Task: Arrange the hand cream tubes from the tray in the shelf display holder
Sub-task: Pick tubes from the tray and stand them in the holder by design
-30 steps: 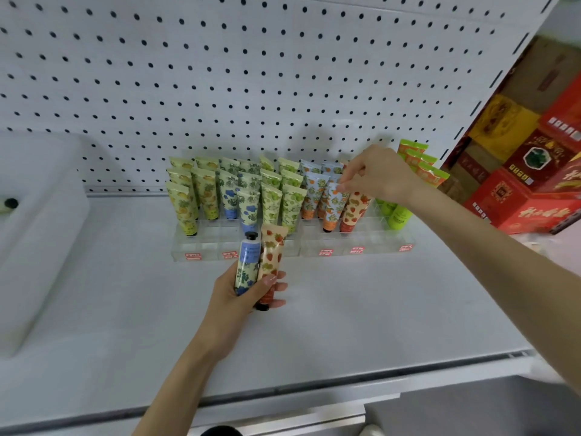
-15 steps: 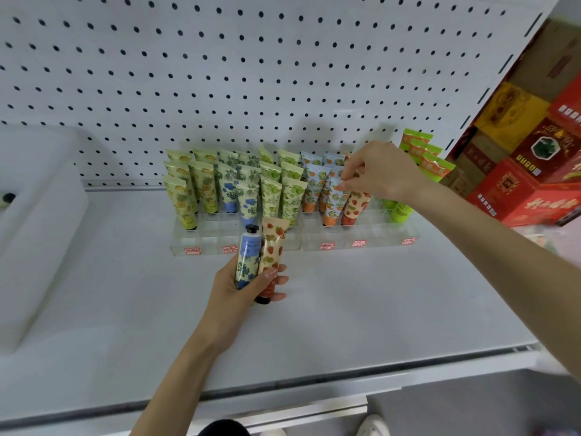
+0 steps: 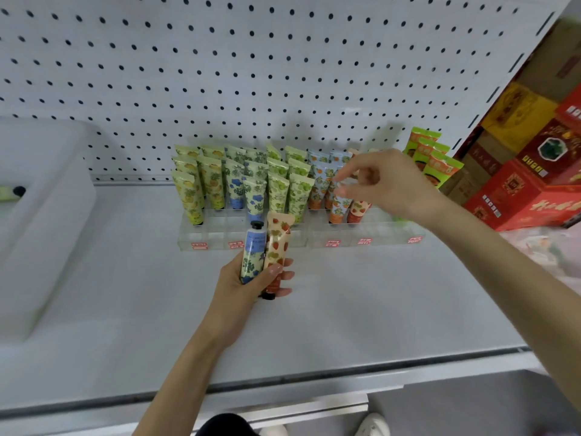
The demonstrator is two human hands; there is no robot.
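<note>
Shoes: white toes point(image 3: 372, 426) showed at the bottom edge, below the shelf lip.
Shelf: white metal board point(image 3: 361, 303), bare in front of the display.
Left hand: the left hand point(image 3: 242, 284) was closed around two tubes held side by side, thumb across their fronts.
Held tubes: a blue-flowered tube point(image 3: 253, 253) stood cap up; a strawberry-print tube point(image 3: 278, 243) beside it stood cap down, black cap below the fingers.
Holder: the clear acrylic display holder point(image 3: 386, 234) sat just behind the left hand, with small red price tags point(image 3: 364, 241) along its front; their writing was too blurred to read.
Stock: hand cream tubes point(image 3: 276, 187) stood cap down in rows by pattern, yellow-green at left, then blue-flowered, green, orange and strawberry.
Right hand: the right hand point(image 3: 386, 180) hovered over the orange and strawberry rows, fingers loosely curled with thumb and forefinger apart, gripping nothing.
Tray: a white tray point(image 3: 41, 215) sat at far left, one tube's black cap point(image 3: 19, 191) showing inside.
Boxes: red and yellow cartons point(image 3: 534, 184) with illegible gold lettering stood at right.
Backdrop: white pegboard point(image 3: 251, 73).
</note>
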